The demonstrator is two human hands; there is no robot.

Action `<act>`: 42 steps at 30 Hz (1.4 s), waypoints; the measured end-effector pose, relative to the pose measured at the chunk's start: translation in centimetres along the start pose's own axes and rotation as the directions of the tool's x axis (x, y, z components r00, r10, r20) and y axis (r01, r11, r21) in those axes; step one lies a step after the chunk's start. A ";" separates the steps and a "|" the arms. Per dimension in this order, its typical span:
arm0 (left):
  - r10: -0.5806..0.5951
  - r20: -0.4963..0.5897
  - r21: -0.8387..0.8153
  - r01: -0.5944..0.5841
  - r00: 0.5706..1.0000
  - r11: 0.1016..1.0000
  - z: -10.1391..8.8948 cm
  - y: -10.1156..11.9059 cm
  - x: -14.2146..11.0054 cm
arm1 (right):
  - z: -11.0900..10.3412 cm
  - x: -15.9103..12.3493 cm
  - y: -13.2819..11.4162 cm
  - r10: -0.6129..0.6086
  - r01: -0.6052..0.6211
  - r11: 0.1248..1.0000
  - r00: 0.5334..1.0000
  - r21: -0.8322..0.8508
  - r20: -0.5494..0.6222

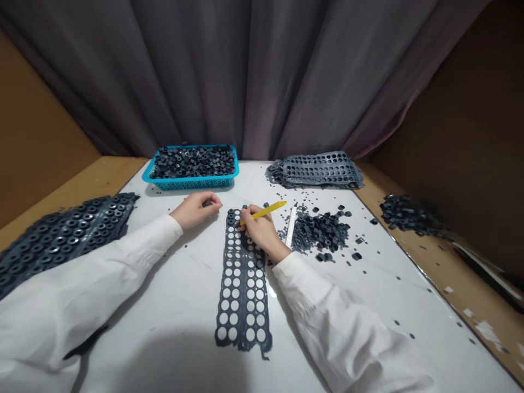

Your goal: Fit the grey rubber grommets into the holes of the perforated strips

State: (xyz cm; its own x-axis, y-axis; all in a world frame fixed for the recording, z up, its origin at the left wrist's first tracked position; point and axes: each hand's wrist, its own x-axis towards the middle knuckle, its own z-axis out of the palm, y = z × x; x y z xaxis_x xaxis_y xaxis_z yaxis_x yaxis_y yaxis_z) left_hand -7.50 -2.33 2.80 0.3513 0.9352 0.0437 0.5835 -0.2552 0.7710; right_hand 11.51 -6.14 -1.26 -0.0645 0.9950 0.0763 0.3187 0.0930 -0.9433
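A dark grey perforated rubber sheet (242, 289), with rows of round holes, lies lengthwise in front of me on the white table. My right hand (262, 229) grips a yellow pen-like stick (270, 209) over the far part of this sheet; the stick's lower end points at the rows near the far left corner, where some dark rings still fill holes. Left of that corner, my left hand (199, 209) is raised slightly with thumb and fingers curled together. Whatever it may hold is hidden by the fingers.
A blue basket (196, 183) full of small dark rings stands at the back left. Punched sheets (319, 170) are stacked at the back right. Loose rings and discs (323, 232) lie right beside a white strip (291, 225). Sheets with rings (73, 229) lie left.
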 end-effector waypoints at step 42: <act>0.248 0.369 0.402 -0.394 0.896 0.826 2.4 -1.0 2.4 | 1.0 1.8 0.5 -0.002 -0.005 0.995 0.998 -0.101 -0.070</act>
State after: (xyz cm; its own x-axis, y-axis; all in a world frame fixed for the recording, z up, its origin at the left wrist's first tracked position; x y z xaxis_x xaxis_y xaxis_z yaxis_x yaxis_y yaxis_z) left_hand -5.49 -0.46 0.62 0.7294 0.6840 -0.0044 0.6381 -0.6781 0.3646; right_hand 10.64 -4.39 -1.87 0.0010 0.9950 0.1001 0.4126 0.0907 -0.9064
